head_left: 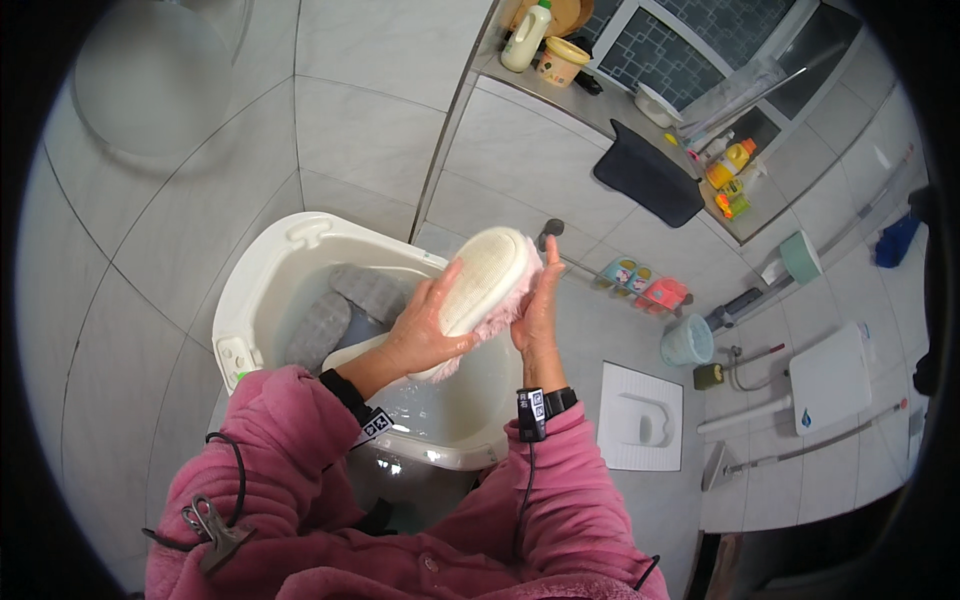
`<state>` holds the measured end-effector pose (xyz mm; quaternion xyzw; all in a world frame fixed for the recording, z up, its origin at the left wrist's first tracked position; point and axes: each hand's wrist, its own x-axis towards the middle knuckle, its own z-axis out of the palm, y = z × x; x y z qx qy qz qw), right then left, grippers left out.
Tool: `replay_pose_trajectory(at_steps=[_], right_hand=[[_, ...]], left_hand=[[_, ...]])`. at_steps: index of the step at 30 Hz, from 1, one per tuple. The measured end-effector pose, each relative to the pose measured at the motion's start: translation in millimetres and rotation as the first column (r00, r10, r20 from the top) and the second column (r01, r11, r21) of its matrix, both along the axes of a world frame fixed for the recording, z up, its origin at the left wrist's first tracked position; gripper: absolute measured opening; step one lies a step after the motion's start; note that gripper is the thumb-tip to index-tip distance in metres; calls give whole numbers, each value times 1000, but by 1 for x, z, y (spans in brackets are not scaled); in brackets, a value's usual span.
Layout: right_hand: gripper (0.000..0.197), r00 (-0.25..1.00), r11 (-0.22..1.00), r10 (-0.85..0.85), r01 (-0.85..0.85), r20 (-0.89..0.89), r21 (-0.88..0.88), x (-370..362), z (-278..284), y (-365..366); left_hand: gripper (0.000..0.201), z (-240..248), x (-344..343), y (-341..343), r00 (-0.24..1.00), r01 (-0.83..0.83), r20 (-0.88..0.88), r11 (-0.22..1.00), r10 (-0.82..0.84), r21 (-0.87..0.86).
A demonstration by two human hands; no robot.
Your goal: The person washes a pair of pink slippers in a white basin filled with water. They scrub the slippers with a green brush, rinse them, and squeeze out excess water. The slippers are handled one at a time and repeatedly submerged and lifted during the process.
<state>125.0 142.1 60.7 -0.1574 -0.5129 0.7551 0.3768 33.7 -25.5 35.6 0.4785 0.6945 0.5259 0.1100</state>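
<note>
A wet slipper [485,275] with a cream sole and a pink fluffy upper is tilted above the tub, its sole turned up. My left hand [425,325] grips its lower left side, with the fingers across the sole's edge. On the other side my right hand [540,312] lies against the pink fluff, fingers stretched out straight. Below my left hand, partly hidden by it, a second pale-soled slipper [362,347] shows in the white plastic tub [235,310]. Two grey slippers [320,330] sit in the tub's cloudy water on the left.
A squat toilet [640,425] is set in the floor to the right. Beyond the tub, a wall rack [640,285] holds colourful slippers near a light blue bin [687,342]. Bottles [527,38] and a dark cloth [650,175] lie along the window ledge.
</note>
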Motion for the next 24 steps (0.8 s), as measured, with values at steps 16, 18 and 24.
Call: replay_pose_trajectory(at_steps=[16,18,24], right_hand=[[48,988,929,-40,90,146,-359,-1,-44,-7],[48,990,907,-17,75,142,-414,-3,-46,-7],[72,994,822,105,-77,18,-564,-2,-38,-14]], left_hand=[[97,-10,19,-10,983,81,-169,996,-73,41],[98,-11,21,-10,986,72,-151,996,-64,46],[100,-5,21,-6,985,-7,-170,999,15,48]])
